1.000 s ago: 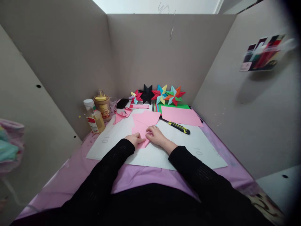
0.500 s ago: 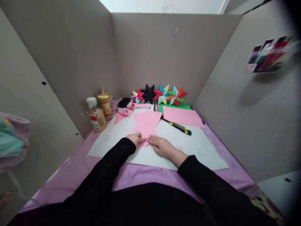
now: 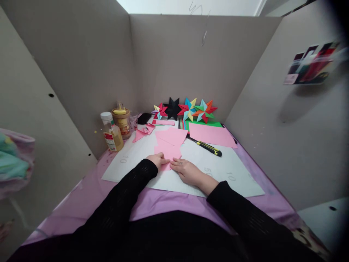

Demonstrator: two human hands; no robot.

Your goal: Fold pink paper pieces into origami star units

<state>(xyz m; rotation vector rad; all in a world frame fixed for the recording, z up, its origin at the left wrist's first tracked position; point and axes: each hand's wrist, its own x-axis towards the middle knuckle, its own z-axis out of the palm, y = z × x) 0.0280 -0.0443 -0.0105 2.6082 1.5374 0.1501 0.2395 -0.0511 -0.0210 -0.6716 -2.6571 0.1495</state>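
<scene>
Fingers first: our left hand [image 3: 157, 160] lies flat, fingers nearly straight and pressed down on the near left part of the pink paper [image 3: 167, 153]. It pins rather than grips. Our right hand [image 3: 187, 170] does the same from the other side, fingertips laid low on the sheet's near right corner, palm on the white mat [image 3: 240, 182]. Neither hand is curled round anything; both are spread open and bearing down.

Paper itself sits approx. mid-table, toward the near edge of the mat, partly folded, w/ a second pink sheet [image 3: 172, 136] lying just behind it and overlapping. We judge it v. light and thin, limp across a span but crisp along a crease. It'd slide easily on the smooth mat unless held down, and tears or dents w/ rough pinching. Best hold, we reckon, is at corners and edges w/ fingertips, flat pressure along folds.

Further out: a yellow-black knife [image 3: 208, 147] lies right of the sheets, a bigger pink sheet [image 3: 211, 135] beyond it. Folded scraps [image 3: 143, 133] sit toward the far left, bottle [image 3: 111, 133] and jar [image 3: 121, 122] at the left edge. Paper stars [image 3: 188, 108] line the back edge.
</scene>
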